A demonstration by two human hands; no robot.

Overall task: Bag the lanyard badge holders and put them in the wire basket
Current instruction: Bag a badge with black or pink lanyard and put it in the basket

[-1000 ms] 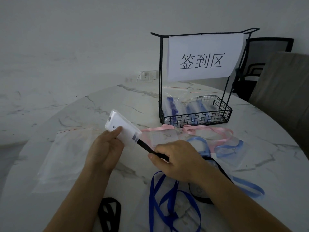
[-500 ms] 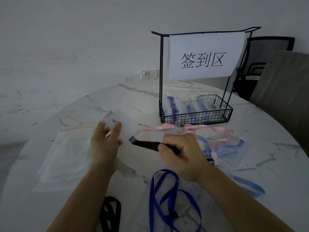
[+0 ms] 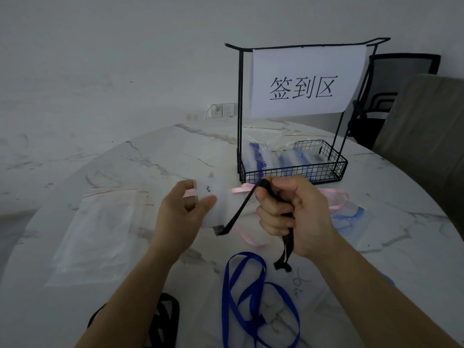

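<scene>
My left hand [image 3: 179,217] holds a clear badge holder [image 3: 216,204] between thumb and fingers above the table. Its black lanyard [image 3: 238,212] runs up from the holder's bottom edge into my right hand [image 3: 288,212], which grips the bunched strap in a fist; a black loop end hangs below that fist. Behind my hands stands the black wire basket [image 3: 296,172] with several bagged blue-lanyard holders inside. A stack of clear zip bags [image 3: 100,222] lies on the table to the left.
A blue lanyard with holder [image 3: 251,297] lies near the front edge, a pink one [image 3: 334,197] and a bagged blue one [image 3: 349,214] to the right, a black one [image 3: 163,320] at the bottom. A paper sign [image 3: 303,84] hangs on the basket frame. Chairs [image 3: 401,96] stand far right.
My right hand has gathered the black strap into a fist and lifted, moving right. The left hand turned the badge holder upright and closer to the basket.
</scene>
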